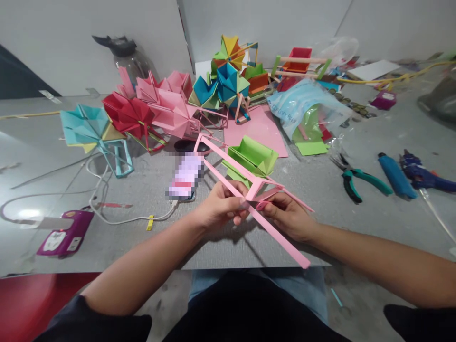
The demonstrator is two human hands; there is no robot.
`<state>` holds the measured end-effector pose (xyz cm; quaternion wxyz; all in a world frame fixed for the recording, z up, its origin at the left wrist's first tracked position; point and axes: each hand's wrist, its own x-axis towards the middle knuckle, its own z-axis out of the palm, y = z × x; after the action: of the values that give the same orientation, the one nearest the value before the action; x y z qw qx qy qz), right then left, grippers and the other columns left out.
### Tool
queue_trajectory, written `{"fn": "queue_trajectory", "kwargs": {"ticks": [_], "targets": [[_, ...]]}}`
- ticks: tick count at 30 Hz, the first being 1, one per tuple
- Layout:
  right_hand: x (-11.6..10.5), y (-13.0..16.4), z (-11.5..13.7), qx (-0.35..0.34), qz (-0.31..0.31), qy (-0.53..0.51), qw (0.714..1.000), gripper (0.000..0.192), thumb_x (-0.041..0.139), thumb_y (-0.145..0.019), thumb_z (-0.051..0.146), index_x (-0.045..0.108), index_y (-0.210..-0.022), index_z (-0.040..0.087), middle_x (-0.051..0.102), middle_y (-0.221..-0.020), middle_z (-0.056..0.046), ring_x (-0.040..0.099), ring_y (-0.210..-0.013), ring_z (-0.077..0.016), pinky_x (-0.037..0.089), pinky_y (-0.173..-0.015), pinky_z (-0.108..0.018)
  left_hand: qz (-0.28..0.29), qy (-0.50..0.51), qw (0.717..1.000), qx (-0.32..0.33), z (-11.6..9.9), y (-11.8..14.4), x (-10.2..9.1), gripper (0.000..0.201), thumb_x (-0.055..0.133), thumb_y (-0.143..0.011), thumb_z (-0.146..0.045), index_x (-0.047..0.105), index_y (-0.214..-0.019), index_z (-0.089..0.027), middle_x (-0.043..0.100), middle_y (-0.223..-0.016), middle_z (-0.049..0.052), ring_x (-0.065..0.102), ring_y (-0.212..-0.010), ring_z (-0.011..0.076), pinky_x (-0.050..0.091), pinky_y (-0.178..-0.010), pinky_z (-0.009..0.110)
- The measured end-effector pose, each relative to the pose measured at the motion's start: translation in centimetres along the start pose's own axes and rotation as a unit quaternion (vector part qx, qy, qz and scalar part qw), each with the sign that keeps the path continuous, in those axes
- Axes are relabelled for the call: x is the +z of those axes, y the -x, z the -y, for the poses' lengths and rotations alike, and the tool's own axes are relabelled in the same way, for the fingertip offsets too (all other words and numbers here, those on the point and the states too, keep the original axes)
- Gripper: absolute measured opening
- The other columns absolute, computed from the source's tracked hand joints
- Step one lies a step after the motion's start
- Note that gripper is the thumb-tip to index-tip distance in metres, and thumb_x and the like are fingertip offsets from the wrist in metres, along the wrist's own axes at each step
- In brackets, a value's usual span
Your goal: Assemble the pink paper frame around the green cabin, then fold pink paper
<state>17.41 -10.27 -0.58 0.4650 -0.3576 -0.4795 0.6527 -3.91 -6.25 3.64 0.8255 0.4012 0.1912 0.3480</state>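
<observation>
Stretching beneath everything, the grey counter is carrying a crowd of folded-paper models along its far side, while a plastic bag is lying to their right, beside a flat pink sheet. Closer in, a long pink frame of narrow strips is slanting over the front part of the counter, held up at its near end, with a strip running past the fingers toward the front edge. The left hand is gripping this frame by a near joint, its fingers pinching the strips together. The right hand is working just beside it. Beyond the hands, a green paper trough is sitting behind the frame; a glue gun and pliers are lying well to the right, and a phone is resting to the left. Smallest of all, a pink piece is being pinched in the right fingers; whether it is touching the joint, I cannot tell. The step in hand is apparently fitting this piece at the joint, and the next move is probably calling for careful alignment against a steady left pinch.
</observation>
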Motion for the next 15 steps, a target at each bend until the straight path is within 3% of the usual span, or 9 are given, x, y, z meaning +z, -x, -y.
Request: {"fn": "queue_trajectory", "kwargs": {"ticks": [5, 9, 15], "targets": [[0.8, 0.5, 1.0, -0.022, 0.019, 0.029, 0.999, 0.032, 0.085, -0.095, 0.057, 0.085, -0.097, 0.025, 0.076, -0.082, -0.003, 0.069, -0.077, -0.0187, 0.061, -0.073, -0.037, 0.003, 0.004, 1.0, 0.001, 0.2, -0.2, 0.2, 0.04, 0.1, -0.075, -0.041, 0.068, -0.073, -0.016, 0.063, -0.053, -0.003, 0.053, -0.038, 0.005, 0.04, -0.039, 0.013], [1.1, 1.1, 0.7, -0.056, 0.023, 0.067, 0.996, 0.033, 0.076, -0.103, 0.057, 0.082, -0.106, 0.025, 0.076, -0.091, -0.005, 0.068, -0.082, -0.0194, 0.06, -0.079, -0.039, -0.009, 0.018, 1.0, 0.007, 0.0, 0.0, 0.4, 0.04, 0.1, -0.073, -0.04, 0.069, -0.072, -0.015, 0.061, -0.051, -0.004, 0.052, -0.037, 0.0053, 0.036, -0.035, 0.012], [1.3, 2.1, -0.4, -0.063, -0.015, 0.008, 0.998, 0.034, 0.072, -0.104, 0.06, 0.07, -0.098, 0.026, 0.06, -0.082, -0.001, 0.053, -0.072, -0.0181, 0.053, -0.068, -0.036, 0.024, 0.03, 0.999, 0.016, -0.4, 0.7, 0.5, 0.04, 0.098, -0.075, -0.043, 0.069, -0.07, -0.015, 0.059, -0.05, -0.004, 0.045, -0.032, 0.0035, 0.035, -0.035, 0.013]]}}
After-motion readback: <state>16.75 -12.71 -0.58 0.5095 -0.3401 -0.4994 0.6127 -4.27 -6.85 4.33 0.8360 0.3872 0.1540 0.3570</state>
